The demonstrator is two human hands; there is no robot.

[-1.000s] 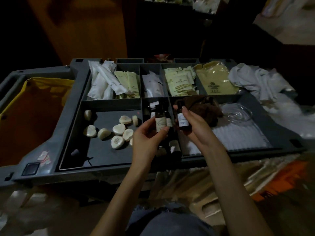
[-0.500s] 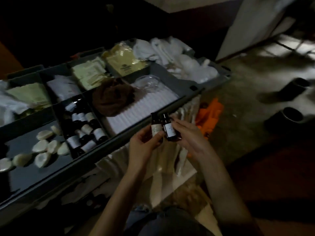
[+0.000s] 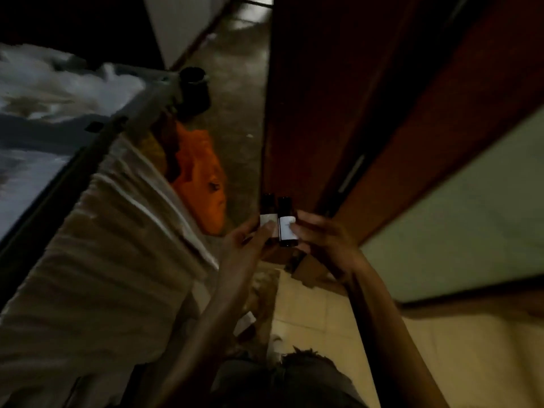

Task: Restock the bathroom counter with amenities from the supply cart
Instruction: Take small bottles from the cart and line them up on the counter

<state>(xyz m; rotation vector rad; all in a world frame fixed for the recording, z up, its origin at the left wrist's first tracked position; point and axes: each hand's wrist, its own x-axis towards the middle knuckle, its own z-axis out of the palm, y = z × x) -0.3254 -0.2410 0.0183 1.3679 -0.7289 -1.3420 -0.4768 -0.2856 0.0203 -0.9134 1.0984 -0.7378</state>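
I'm holding both labelled dark bottles upright, close side by side, mid-air: left hand (image 3: 245, 245) grip pinching the left bottle (image 3: 267, 207), right hand (image 3: 325, 244) grip curling round the right bottle (image 3: 286, 229). Supply cart (image 3: 97, 136) sitting off left, orange cloth (image 3: 203, 178) showing beside it, wooden door (image 3: 338, 83) ahead

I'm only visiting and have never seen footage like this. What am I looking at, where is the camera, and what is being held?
No machine here: these are a person's two bare hands, filmed by a camera worn on the head, looking down. The left hand holds a small dark bottle, the right hand a second bottle; both carry white labels. On the left is the grey supply cart, with white linen on top and an orange cloth beside it. A dark wooden door stands ahead.
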